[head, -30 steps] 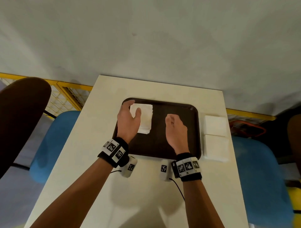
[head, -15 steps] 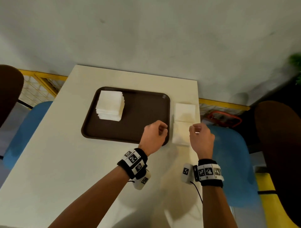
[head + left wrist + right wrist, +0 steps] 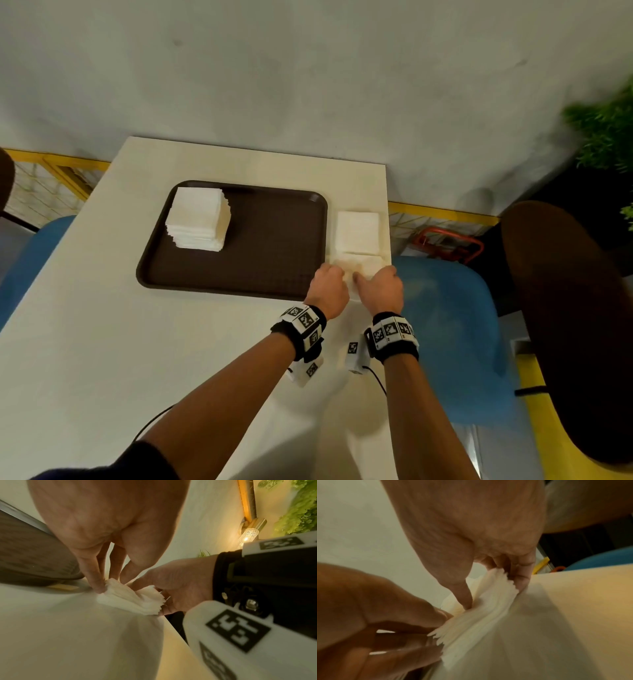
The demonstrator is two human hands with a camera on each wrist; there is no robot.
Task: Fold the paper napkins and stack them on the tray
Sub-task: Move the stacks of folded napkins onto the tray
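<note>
Both hands, left hand [image 3: 329, 286] and right hand [image 3: 380, 287], are pinching the near napkin pile [image 3: 132, 599] (edges fanning under the fingertips); peeling one sheet only is needed.

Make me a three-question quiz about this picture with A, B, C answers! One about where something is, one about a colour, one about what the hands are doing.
1. Where is the tall napkin stack?
A. on the tray's left side
B. on the blue chair
C. on the floor

2. What colour is the tray?
A. yellow
B. dark brown
C. green

3. What are the left hand and right hand doing?
A. resting flat on the tray
B. lifting the tray
C. pinching the near napkin pile beside the tray

Answers: 1 A, the stack sits on the tray's left part. 2 B, the tray looks dark brown. 3 C, both wrist views show fingers gripping the pile's edges.
</note>
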